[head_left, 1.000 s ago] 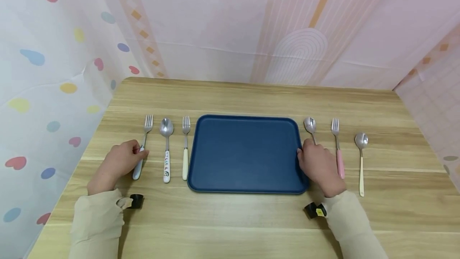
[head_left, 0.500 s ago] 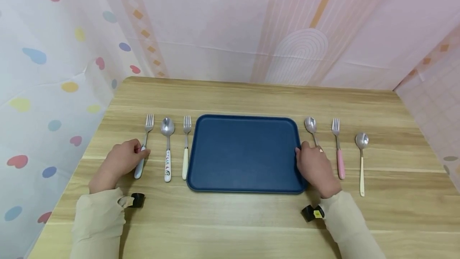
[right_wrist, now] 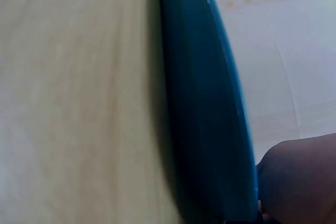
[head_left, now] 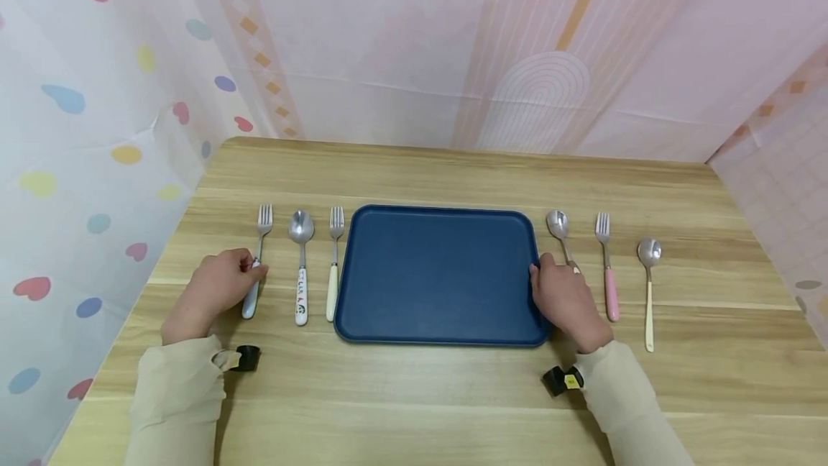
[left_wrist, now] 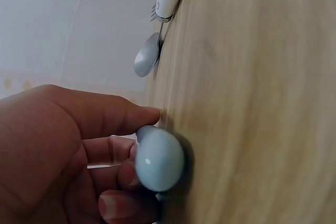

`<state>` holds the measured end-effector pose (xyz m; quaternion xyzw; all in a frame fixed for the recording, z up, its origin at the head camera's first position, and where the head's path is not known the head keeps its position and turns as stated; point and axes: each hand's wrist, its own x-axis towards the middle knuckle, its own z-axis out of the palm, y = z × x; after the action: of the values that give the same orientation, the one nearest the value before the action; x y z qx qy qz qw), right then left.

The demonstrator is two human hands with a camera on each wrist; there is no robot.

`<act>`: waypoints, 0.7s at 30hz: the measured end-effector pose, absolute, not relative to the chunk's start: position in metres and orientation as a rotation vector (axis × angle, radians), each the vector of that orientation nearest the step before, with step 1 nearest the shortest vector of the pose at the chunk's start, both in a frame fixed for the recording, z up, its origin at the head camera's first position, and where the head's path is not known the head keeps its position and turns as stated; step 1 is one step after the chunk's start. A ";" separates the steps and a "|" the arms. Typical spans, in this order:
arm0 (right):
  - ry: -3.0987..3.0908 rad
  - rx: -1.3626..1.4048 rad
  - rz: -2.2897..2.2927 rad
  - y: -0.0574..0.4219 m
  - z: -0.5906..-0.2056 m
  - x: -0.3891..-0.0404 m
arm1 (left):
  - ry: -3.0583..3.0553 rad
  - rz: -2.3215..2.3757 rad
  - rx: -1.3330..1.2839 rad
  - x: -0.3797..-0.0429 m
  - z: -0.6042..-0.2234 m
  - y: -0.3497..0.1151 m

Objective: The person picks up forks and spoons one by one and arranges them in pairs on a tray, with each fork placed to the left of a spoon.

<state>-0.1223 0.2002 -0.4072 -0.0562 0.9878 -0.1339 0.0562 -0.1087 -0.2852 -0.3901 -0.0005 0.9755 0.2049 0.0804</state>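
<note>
My left hand (head_left: 220, 282) pinches the pale blue handle of a fork (head_left: 251, 299) at the left end of a row of cutlery. In the left wrist view the rounded handle end (left_wrist: 160, 160) shows between thumb and fingers, low over the wood. My right hand (head_left: 567, 299) grips the right rim of a dark blue rectangular tray (head_left: 440, 275), its thumb at the inner edge. The right wrist view shows the tray's side wall (right_wrist: 202, 93) close up, with part of the hand at lower right; the other fingers are hidden.
Between fork and tray lie a spoon with a patterned white handle (head_left: 301, 297) and a cream-handled fork (head_left: 333, 293). Right of the tray are a spoon (head_left: 558, 224), a pink-handled fork (head_left: 611, 295) and a cream-handled spoon (head_left: 650, 315). Patterned curtains hang behind the wooden table (head_left: 414, 394).
The tray and my right hand have shifted slightly left, close to the cream-handled fork. The fork in my left hand has tilted a little leftward at its tines.
</note>
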 end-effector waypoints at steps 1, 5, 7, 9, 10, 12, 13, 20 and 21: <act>2.999 -0.167 -0.403 0.201 -0.407 -0.122 | 2.922 0.613 0.001 -0.109 -0.391 -0.285; 3.006 -0.160 -0.385 0.203 -0.408 -0.123 | 2.957 0.618 0.017 -0.112 -0.393 -0.282; 3.008 -0.157 -0.375 0.203 -0.407 -0.123 | 2.978 0.626 0.030 -0.113 -0.393 -0.280; 3.012 -0.158 -0.369 0.203 -0.407 -0.123 | 3.009 0.638 0.050 -0.113 -0.391 -0.276; 3.018 -0.162 -0.369 0.202 -0.407 -0.124 | 3.025 0.643 0.054 -0.113 -0.389 -0.274; 3.030 -0.177 -0.371 0.200 -0.408 -0.124 | 3.059 0.652 0.066 -0.111 -0.384 -0.269; 3.039 -0.188 -0.372 0.199 -0.409 -0.124 | 3.074 0.658 0.068 -0.110 -0.381 -0.267; 3.104 -0.204 -0.350 0.196 -0.414 -0.122 | 3.126 0.732 0.124 -0.109 -0.371 -0.246; 3.109 -0.207 -0.345 0.196 -0.414 -0.122 | 3.129 0.747 0.134 -0.110 -0.371 -0.242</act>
<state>-0.1223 0.1962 -0.4137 -0.0659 0.9917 -0.1102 0.0034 -0.1097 -0.2420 -0.3710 0.0416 0.9711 0.2319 -0.0393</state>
